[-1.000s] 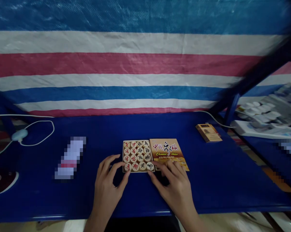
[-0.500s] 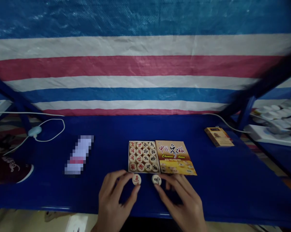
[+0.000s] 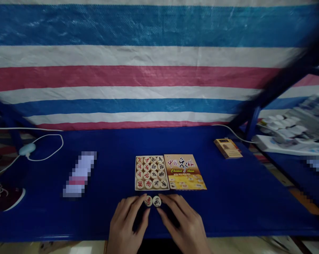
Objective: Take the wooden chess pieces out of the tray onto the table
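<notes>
From the head camera, you look down on a blue table [image 3: 241,197] backed by a tarp [image 3: 148,70] striped blue, white and red. Take the open box of chess pieces [image 3: 151,173] near the table's middle as your landmark. It is a shallow square tray, and round pale wooden discs fill it in a four-by-four grid, each marked with a red or black character.

Touching the box's right side lies its lid [image 3: 185,171], flat, printed "Chinese chess".

Just in front of the box, toward you, two loose pieces sit on the table side by side, touching. Your left hand [image 3: 127,225] pinches the red-marked piece [image 3: 148,201] between thumb and fingertips. Your right hand [image 3: 182,225] grips the black-marked piece [image 3: 157,201] the same way.

Well to the left of the box lies a blurred-out white object [image 3: 80,173], and farther left a white cable [image 3: 45,148] curls. Well to the right and slightly behind the box rests a small tan packet [image 3: 228,148].
</notes>
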The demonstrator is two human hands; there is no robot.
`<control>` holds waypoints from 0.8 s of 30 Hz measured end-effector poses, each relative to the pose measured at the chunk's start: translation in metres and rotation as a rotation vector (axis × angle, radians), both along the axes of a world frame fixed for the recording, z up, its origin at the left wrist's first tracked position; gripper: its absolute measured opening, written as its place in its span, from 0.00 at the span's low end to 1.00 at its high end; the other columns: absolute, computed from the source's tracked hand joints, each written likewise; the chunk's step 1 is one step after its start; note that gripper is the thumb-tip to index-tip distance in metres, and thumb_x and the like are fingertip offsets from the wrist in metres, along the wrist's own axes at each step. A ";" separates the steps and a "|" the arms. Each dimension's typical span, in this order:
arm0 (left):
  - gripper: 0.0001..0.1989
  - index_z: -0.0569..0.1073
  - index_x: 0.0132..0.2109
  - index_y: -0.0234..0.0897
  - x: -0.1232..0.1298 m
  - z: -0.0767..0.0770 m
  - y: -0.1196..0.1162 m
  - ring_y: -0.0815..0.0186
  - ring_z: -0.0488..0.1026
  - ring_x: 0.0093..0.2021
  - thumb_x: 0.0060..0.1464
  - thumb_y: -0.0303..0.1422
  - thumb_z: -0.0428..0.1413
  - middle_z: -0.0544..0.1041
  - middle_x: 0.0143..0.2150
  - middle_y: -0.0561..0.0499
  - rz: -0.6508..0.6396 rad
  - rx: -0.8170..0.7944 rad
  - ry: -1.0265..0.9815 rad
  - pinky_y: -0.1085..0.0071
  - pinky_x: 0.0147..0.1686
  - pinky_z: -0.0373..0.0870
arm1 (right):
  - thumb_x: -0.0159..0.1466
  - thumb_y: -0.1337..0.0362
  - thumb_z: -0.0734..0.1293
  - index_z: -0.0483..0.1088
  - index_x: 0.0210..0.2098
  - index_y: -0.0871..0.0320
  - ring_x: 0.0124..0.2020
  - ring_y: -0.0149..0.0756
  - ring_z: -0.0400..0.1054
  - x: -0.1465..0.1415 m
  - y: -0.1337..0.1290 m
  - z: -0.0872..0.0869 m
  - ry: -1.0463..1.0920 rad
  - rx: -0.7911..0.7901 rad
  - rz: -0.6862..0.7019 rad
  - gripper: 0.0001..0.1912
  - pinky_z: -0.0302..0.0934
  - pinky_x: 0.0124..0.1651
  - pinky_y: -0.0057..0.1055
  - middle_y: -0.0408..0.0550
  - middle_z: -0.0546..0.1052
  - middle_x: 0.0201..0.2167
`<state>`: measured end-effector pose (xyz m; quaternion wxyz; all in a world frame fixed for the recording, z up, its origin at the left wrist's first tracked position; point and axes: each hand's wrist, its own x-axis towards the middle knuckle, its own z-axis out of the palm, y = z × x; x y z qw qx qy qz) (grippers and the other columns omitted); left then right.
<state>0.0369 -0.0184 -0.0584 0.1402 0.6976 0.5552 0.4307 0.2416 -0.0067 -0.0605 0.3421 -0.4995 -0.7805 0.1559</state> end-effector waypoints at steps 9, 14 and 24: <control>0.26 0.72 0.62 0.55 0.005 0.058 -0.003 0.60 0.68 0.66 0.58 0.34 0.64 0.69 0.68 0.53 0.126 -0.536 -1.363 0.75 0.58 0.73 | 0.70 0.62 0.65 0.73 0.54 0.51 0.40 0.37 0.78 0.007 -0.001 0.006 0.259 -0.069 -0.154 0.14 0.75 0.41 0.31 0.46 0.80 0.39; 0.27 0.74 0.59 0.55 0.007 0.064 -0.007 0.60 0.66 0.68 0.54 0.32 0.67 0.69 0.68 0.55 0.063 -0.584 -1.431 0.82 0.55 0.72 | 0.70 0.62 0.65 0.74 0.53 0.51 0.41 0.39 0.79 0.008 -0.001 0.004 0.266 -0.055 -0.163 0.13 0.75 0.40 0.31 0.47 0.81 0.40; 0.17 0.78 0.42 0.42 0.010 0.083 -0.019 0.71 0.76 0.27 0.46 0.39 0.72 0.81 0.46 0.48 0.048 -0.503 -1.266 0.75 0.31 0.80 | 0.70 0.65 0.65 0.73 0.53 0.52 0.35 0.33 0.77 0.005 0.000 0.004 0.279 -0.004 -0.123 0.13 0.73 0.38 0.27 0.44 0.79 0.35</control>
